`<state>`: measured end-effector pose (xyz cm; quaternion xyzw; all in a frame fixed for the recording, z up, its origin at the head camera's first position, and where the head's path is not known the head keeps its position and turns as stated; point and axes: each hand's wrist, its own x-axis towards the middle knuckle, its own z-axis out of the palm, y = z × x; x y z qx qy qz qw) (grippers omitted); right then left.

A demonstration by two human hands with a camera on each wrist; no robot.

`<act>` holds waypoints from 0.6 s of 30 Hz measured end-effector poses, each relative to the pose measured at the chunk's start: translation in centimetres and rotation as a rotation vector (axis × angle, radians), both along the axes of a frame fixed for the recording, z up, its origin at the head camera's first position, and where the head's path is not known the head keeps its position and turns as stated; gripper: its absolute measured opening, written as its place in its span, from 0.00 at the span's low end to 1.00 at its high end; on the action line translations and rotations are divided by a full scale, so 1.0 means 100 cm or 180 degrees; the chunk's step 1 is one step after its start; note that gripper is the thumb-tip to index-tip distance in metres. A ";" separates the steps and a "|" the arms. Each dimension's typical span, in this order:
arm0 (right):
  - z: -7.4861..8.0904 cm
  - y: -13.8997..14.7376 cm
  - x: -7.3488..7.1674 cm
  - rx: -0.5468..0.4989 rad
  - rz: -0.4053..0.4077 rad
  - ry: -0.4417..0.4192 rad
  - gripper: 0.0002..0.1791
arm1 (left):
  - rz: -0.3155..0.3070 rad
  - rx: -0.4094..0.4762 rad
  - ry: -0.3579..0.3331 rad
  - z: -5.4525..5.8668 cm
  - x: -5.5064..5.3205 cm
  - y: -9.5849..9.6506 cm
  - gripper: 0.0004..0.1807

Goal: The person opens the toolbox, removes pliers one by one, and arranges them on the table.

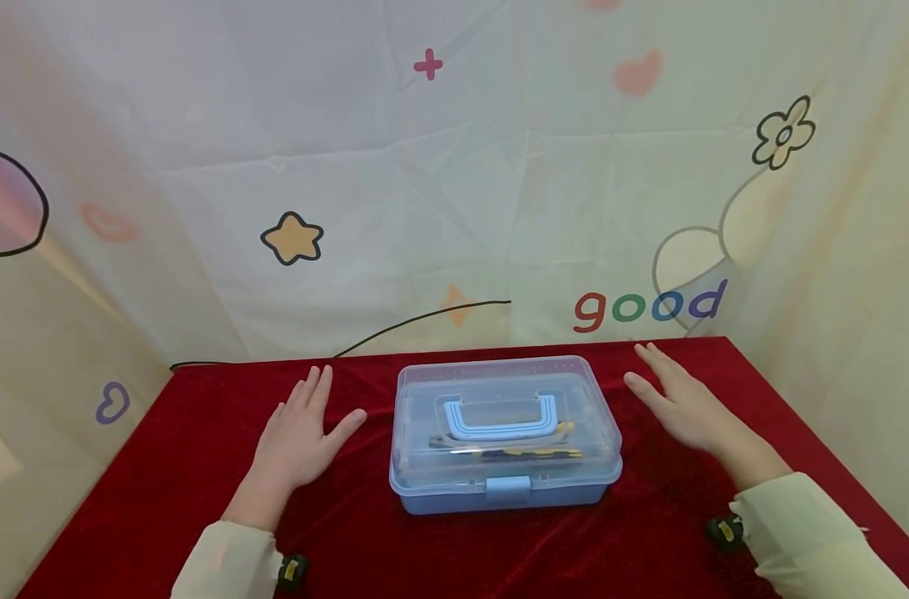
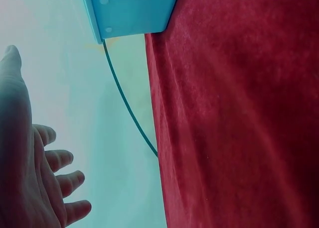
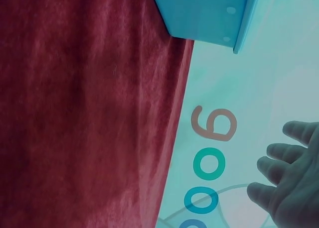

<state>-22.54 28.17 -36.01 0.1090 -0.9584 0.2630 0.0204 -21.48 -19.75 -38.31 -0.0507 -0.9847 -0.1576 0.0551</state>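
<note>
A blue plastic storage box (image 1: 508, 497) with a clear lid sits in the middle of the red cloth, its lid closed. A light blue carry handle (image 1: 501, 431) lies folded down on the lid, and a latch (image 1: 508, 489) is at the front. Through the lid show a yellow-and-black item (image 1: 529, 455) and other thin things. To the box's left, my left hand (image 1: 297, 441) is held with fingers straight and thumb spread. My right hand (image 1: 682, 403) is likewise extended on the right side. Both hands are apart from the box and hold nothing.
Red velvet cloth (image 1: 162, 482) covers the table. Behind it hangs a pale curtain (image 1: 461, 208) printed with stars, hearts and the word "good". Dark bands (image 1: 293, 572) are worn at both wrists.
</note>
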 end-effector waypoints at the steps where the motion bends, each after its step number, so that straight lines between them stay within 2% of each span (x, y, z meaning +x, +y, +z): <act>1: 0.000 -0.001 0.000 -0.0017 0.0005 0.0010 0.41 | -0.0002 0.0009 0.0002 0.000 0.000 0.001 0.51; 8: 0.001 -0.007 0.004 -0.0107 0.0007 0.0016 0.41 | -0.0062 0.0103 0.0046 -0.003 0.002 0.005 0.50; 18: 0.000 -0.014 0.009 -0.0253 0.0015 -0.0008 0.40 | -0.0120 0.0285 -0.0027 -0.006 0.004 0.011 0.50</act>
